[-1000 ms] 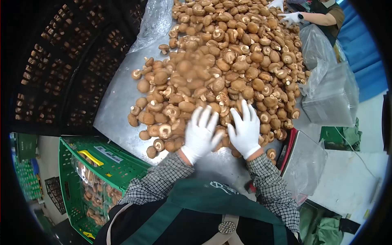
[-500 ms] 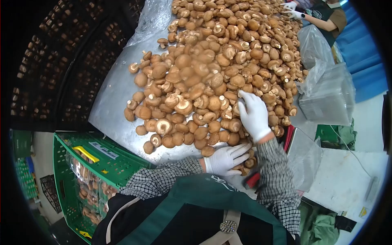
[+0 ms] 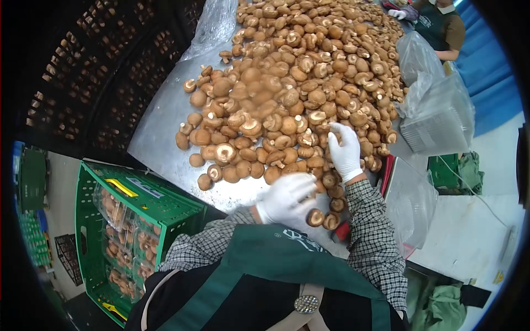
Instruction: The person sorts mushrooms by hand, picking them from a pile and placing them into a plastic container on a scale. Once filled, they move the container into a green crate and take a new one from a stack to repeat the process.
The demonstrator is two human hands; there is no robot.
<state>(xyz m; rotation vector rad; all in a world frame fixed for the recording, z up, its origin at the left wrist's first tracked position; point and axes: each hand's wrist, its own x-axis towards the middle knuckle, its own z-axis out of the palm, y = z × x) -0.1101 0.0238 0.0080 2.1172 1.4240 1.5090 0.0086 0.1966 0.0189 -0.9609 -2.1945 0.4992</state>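
A large heap of brown shiitake mushrooms covers much of the metal table. My left hand, in a white glove, is blurred over the near edge of the heap, its fingers stretched out and apart. Close to its fingertips lie a few loose mushrooms, some with the gills up. Also gloved in white, my right hand reaches into the right side of the heap. Its thumb and fingers are apart in a curve, touching or just above mushrooms; nothing shows held between them.
A green crate with clear packs of mushrooms stands at left, below a dark slatted crate. Stacked clear plastic trays sit at right. A red-edged device lies by my right sleeve. Across the table is a co-worker.
My left hand has lifted off the near mushrooms and moved up and left, uncovering several of them. My right hand stays almost in place. The co-worker's arms have shifted.
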